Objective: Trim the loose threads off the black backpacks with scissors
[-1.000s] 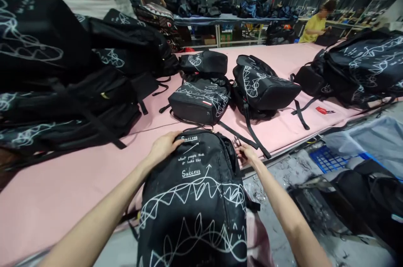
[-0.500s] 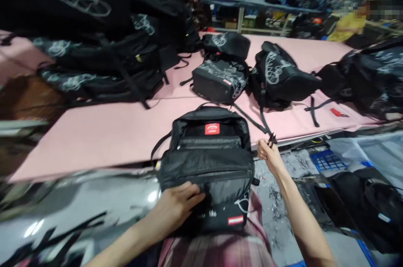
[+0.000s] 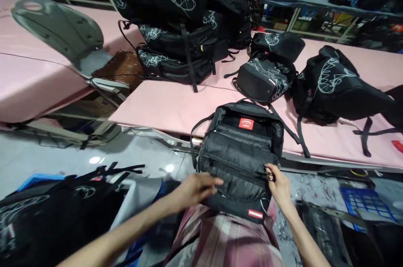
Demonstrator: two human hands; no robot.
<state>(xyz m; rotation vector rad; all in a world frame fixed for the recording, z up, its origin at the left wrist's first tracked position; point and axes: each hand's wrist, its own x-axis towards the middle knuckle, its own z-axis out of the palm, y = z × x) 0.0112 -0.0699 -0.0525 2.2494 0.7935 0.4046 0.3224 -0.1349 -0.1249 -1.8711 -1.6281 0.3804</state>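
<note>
A black backpack (image 3: 241, 149) with a red label lies open side up, half on my lap and half against the edge of the pink table (image 3: 163, 105). My left hand (image 3: 197, 187) rests on its lower left part, fingers curled onto the fabric. On the bag's right side my right hand (image 3: 277, 183) pinches the edge, and a small dark tool seems to sit in its fingers. Black mesh pockets and a carrying strap show on the bag.
More black backpacks with white scribble prints lie on the table: a stack (image 3: 176, 19) at the back left, one (image 3: 262, 80) behind my bag, another (image 3: 340, 86) to the right. A grey chair (image 3: 59, 27) stands left. A blue crate (image 3: 367, 210) and dark bags sit on the floor.
The backpack went from printed front up to open inner side up. My left hand moved from its top to its lower edge; my right hand came onto its right side. The view swung left.
</note>
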